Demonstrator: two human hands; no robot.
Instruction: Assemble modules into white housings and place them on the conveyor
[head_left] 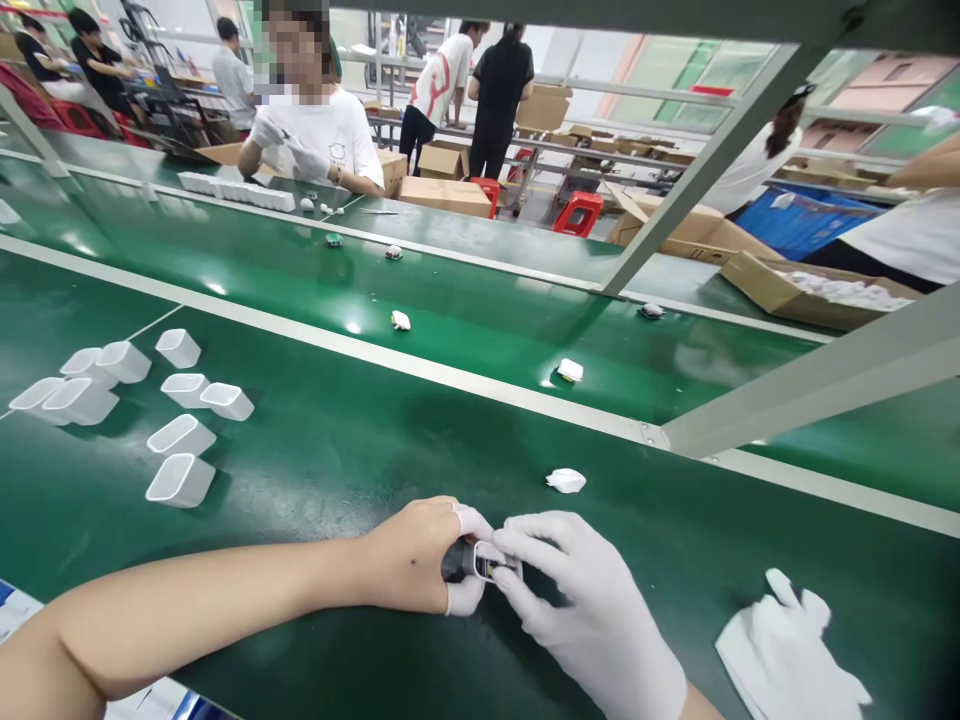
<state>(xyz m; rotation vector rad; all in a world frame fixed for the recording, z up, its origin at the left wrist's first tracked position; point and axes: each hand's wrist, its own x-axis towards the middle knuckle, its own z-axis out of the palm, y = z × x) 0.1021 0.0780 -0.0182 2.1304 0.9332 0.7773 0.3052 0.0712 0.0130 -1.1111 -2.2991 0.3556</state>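
Observation:
My left hand (420, 555), bare except for white finger cots, is closed around a small dark part with a white frame (486, 562) low on the green work surface (360, 460). My right hand (592, 610), in a white glove, pinches the same part from the right with thumb and forefinger. Both hands meet over the part, which is mostly hidden between the fingers.
Several white open plastic shells (180, 480) lie at the left. A crumpled white piece (565, 481) rests just beyond my hands, and a spare white glove (787, 650) lies at the lower right. Small parts ride the conveyor belt (570, 370). A person in white works across it; metal frame bars (810, 390) slant at right.

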